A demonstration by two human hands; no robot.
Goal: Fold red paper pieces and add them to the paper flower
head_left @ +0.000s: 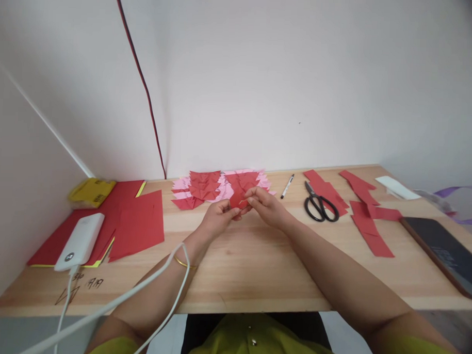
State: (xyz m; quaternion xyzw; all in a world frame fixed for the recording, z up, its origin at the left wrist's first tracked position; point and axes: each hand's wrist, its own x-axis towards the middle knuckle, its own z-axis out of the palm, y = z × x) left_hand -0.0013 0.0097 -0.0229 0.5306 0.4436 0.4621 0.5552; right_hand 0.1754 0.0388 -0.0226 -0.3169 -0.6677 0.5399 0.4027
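The paper (235, 198) is thin, matte red and small, with folded edges that catch a little light. It sits between the two hands above the table (251, 275), whose pale wood shows long, smooth grain. Behind it lie zigzag-edged folded pieces (204, 185), red over pink, creased into points.

The left hand (220, 216) has thumb and fingers pinched together on the paper's lower left part; the right hand (266, 205) pinches it from the right, fingertips close to the other hand's. The paper thus lies between both sets of fingertips, partly covered by them; its exact fold cannot be told.

Counted, there is one pair of scissors (320, 205) with black loop handles, lying partly on red strips (371, 234), and one slim white pen (287, 186) with black ends. One dark, flat phone (442, 251) with rounded corners lies at the right, one white slip (397, 187) beyond it. At the left are one glossy yellow packet (92, 192) and one smooth white power bank (82, 239) with a cable (67, 300) plugged in, both on flat red sheets (141, 225). The folded pieces and strips overlap too much to count surely.
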